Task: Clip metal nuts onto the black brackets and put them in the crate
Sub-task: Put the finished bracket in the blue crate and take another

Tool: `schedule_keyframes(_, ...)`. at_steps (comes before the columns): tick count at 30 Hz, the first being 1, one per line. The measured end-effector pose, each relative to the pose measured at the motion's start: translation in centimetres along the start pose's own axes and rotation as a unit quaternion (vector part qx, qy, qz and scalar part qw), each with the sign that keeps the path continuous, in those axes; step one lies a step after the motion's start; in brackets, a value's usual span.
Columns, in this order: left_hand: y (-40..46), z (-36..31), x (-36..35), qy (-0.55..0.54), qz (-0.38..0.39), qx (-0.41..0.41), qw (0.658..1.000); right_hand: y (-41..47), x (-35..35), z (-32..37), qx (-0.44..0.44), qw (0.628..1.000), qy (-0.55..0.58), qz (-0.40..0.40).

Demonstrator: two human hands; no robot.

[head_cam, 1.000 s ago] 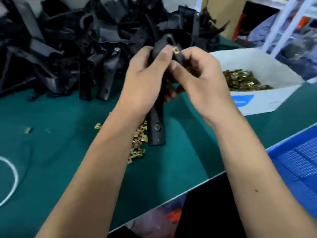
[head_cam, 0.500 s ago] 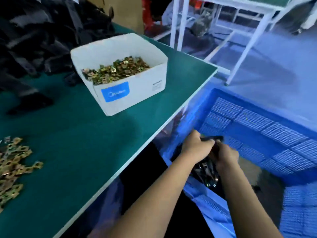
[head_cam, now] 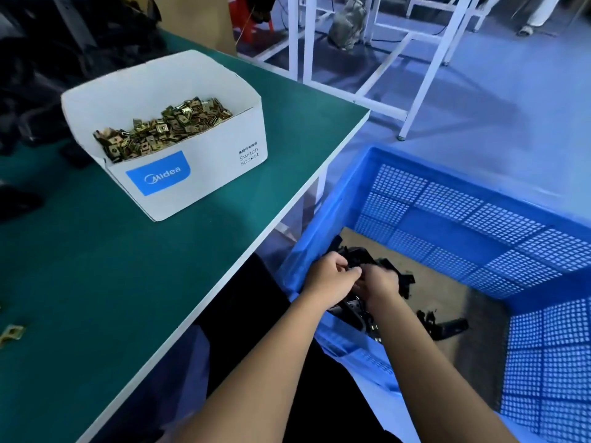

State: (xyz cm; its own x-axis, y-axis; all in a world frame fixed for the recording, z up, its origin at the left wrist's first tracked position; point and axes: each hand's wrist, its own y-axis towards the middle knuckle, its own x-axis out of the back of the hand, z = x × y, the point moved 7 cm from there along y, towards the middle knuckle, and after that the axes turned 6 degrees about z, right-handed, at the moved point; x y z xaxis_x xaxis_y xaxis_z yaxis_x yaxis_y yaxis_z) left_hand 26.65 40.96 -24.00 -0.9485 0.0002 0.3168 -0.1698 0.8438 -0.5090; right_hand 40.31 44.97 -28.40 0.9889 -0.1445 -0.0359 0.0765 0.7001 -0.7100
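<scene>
Two hands, one black bracket held over blue crate.
L hand & R hand are curled round it, long axis running toward/away from viewer; 1 more bracket is seen on crate floor; 1 white box of metal nuts on table.

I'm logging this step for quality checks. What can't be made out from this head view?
- Whether a metal nut sits on the black bracket: the left hand and right hand cover its middle.
- How many brackets lie in the blue crate: arms and the near wall hide part of the floor.
- The black bracket pile on the table: cut off by the left and top edges, dark.
- Loose nut: at the left edge, small.
</scene>
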Motion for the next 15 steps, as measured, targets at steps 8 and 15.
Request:
schedule_keyframes(8, -6.4, -10.9, 7.3, -0.011, -0.158, -0.249, 0.956, -9.6, -4.1, 14.1, 0.278, 0.941, -0.185, -0.061)
schedule_keyframes(15, -16.5, -18.0, 16.6, -0.075, -0.240, -0.420, 0.872, -22.9, -10.2, 20.5, 0.486, 0.855, -0.175, -0.044)
